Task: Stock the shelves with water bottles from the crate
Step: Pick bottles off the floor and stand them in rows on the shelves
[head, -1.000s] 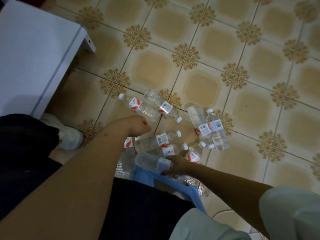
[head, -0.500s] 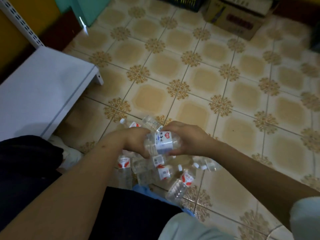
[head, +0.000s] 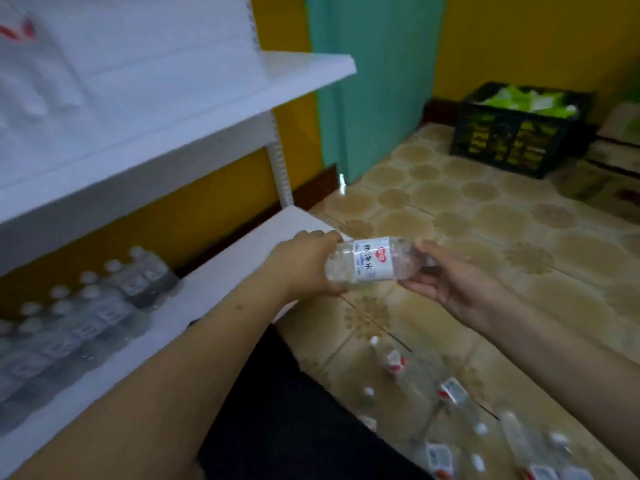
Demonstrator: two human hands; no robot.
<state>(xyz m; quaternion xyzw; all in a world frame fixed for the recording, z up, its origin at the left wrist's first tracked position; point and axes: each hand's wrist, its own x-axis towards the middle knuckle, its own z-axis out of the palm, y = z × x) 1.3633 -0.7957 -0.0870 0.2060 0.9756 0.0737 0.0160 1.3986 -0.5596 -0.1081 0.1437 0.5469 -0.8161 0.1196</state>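
A clear water bottle (head: 372, 260) with a white label lies sideways in the air between my hands, above the floor by the lower shelf's right end. My left hand (head: 304, 263) grips its left end. My right hand (head: 446, 277) cups its right end with fingers loosely curled. Several capped bottles (head: 93, 306) stand in rows at the back left of the white lower shelf (head: 221, 285). More bottles (head: 450, 396) lie scattered on the tiled floor at lower right.
A white upper shelf (head: 194, 109) juts out overhead at left on a slotted upright (head: 278, 168). A black crate (head: 516, 133) with green packs stands by the yellow wall at far right. My dark-clothed knee (head: 294, 410) is at bottom centre.
Both hands lifted one bottle from the floor pile, and my view swung up and left from the floor to the shelves. The right hand's grip has loosened toward the bottle's end.
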